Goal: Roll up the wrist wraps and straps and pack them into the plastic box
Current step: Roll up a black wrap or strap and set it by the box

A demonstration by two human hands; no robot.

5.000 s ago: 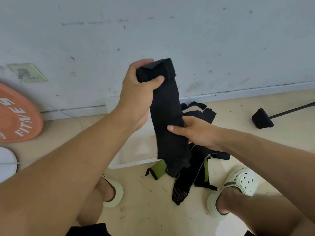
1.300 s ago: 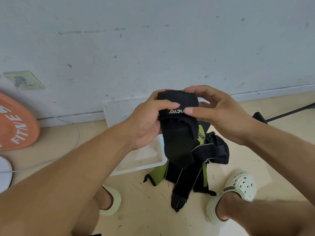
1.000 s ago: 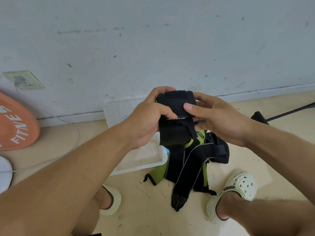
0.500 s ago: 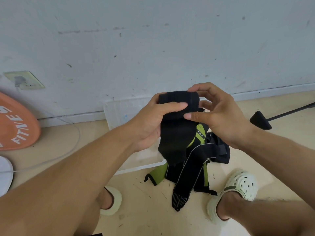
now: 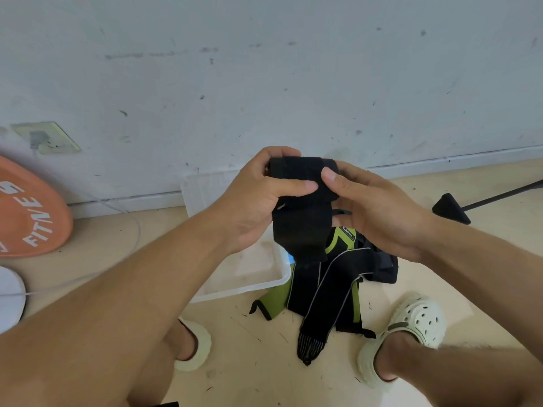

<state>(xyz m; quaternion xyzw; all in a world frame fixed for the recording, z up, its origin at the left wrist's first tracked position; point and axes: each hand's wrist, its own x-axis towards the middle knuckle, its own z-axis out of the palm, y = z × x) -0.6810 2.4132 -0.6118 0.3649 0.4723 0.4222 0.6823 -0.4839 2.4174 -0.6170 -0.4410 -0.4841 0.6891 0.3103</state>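
Above the floor [image 5: 249, 348], in front of the grey wall [image 5: 264, 69], both hands held one black wrist wrap [image 5: 299, 201]. The left hand [image 5: 252, 201] had its fingers curled round the rolled upper part, with the thumb pressed on the front of the roll. The right hand [image 5: 373, 210] gripped the roll from the other side, its thumb tip just beside the left thumb. The loose end of the wrap hung down below the roll. Under the hands, a clear plastic box [image 5: 244, 283] stood on the floor against the wall. Just beside the box, on its right, a pile of black and green straps [image 5: 329, 289] lay on the floor, between two pale clogs [image 5: 411, 324]. An orange weight plate [image 5: 29, 210] leaned on the wall at the far left.
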